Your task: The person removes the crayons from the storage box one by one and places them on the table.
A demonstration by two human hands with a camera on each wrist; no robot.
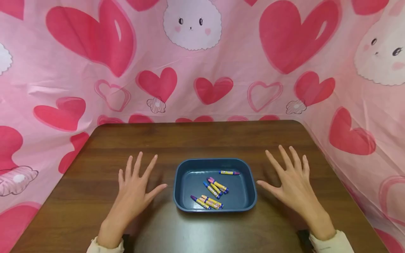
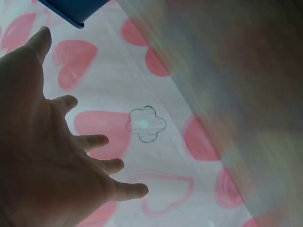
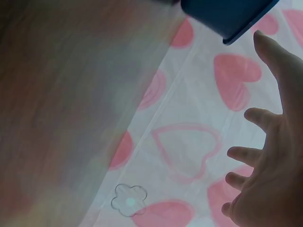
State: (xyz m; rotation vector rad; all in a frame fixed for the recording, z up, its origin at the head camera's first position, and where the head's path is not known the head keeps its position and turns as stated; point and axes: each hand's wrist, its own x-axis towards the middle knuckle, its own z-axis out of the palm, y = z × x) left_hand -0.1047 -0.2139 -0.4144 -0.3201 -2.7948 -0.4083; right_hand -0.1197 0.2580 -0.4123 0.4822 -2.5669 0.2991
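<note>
A dark blue tray [image 1: 215, 209] with rounded corners stands on the brown table. Inside it lie several crayons in yellow wrappers, among them a blue crayon [image 1: 212, 190], a peach crayon [image 1: 212, 202] and a purple crayon [image 1: 200, 202]. One pinkish-purple crayon [image 1: 229, 172] lies apart near the tray's back wall. To the tray's left my left hand [image 1: 134, 191] is spread, fingers straight, holding nothing. My right hand [image 1: 292, 186] is spread the same way on the other side, its thumb tip close to the tray's rim. Both wrist views show the spread fingers and a tray corner.
The wood-grain table [image 1: 215, 137] runs back to a pink cloth [image 1: 186, 59] printed with hearts and white animal faces. This cloth hangs behind the table and along both sides. Light-coloured sleeves [image 1: 332, 242] show at the wrists.
</note>
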